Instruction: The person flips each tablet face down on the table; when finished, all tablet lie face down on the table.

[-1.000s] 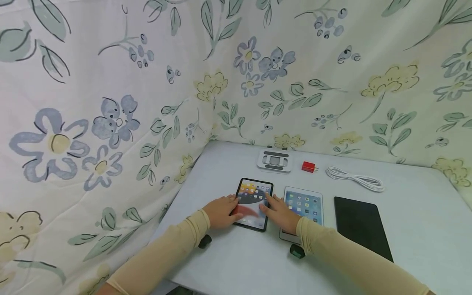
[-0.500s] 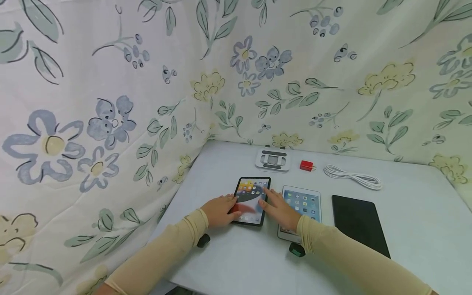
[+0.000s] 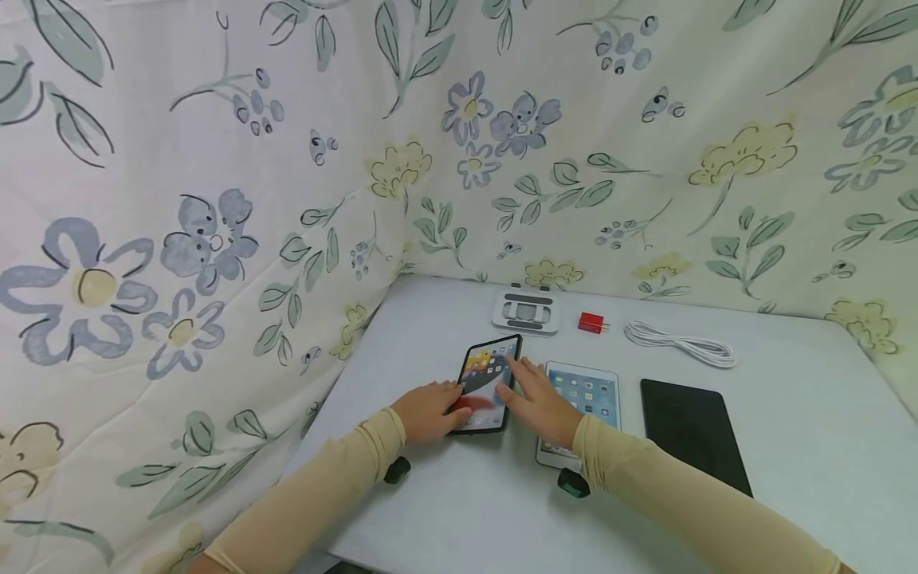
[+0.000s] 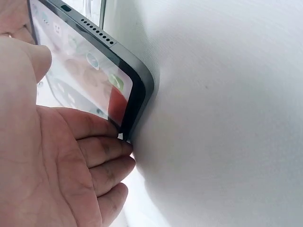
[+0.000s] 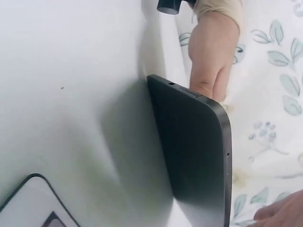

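A dark-framed tablet (image 3: pixel 489 381) with a lit screen is tilted up off the white table (image 3: pixel 803 414). My left hand (image 3: pixel 429 410) grips its left edge, thumb on the glass and fingers (image 4: pixel 111 151) curled under the tablet (image 4: pixel 94 75). My right hand (image 3: pixel 536 396) holds the right edge. In the right wrist view the tablet's dark back (image 5: pixel 199 142) stands clear of the table, with the left hand (image 5: pixel 210 52) behind it and a right fingertip (image 5: pixel 279 215) at its rim.
A white tablet (image 3: pixel 586 395) with a lit screen lies just right of my right hand, then a black tablet (image 3: pixel 690 432). At the back lie a folded stand (image 3: pixel 525 311), a red charger (image 3: pixel 591 322) and a coiled white cable (image 3: pixel 677 343). Floral cloth walls the table.
The dark tablet lay flat a second ago; now its right side is raised and it leans up between both hands, shifted slightly left.
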`<state>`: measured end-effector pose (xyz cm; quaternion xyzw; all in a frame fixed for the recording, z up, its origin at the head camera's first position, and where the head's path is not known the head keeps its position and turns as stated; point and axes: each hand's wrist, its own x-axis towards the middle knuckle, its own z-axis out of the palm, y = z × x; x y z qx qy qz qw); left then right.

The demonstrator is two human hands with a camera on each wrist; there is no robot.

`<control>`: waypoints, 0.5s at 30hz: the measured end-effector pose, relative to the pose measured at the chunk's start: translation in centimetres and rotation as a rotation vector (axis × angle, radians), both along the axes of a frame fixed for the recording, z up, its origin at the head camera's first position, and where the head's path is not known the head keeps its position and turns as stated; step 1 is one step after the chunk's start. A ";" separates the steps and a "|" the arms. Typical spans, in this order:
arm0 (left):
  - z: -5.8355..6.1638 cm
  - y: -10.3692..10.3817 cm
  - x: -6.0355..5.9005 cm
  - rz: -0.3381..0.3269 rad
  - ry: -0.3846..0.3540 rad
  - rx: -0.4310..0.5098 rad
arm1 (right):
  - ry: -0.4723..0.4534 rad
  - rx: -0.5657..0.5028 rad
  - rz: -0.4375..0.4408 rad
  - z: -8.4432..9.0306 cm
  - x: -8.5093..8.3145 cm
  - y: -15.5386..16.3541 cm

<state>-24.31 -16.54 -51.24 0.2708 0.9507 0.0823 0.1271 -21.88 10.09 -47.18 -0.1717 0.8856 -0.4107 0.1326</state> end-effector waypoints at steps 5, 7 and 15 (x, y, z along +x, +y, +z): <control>0.1 0.2 0.1 0.013 -0.022 0.030 | 0.029 0.015 -0.003 0.9 0.1 -0.5; 0.1 0.3 0.1 0.017 -0.031 0.045 | 0.039 0.017 0.000 1.2 0.1 -0.6; -0.1 0.3 -0.1 0.002 -0.038 0.133 | 0.096 0.014 0.023 2.1 0.1 -1.4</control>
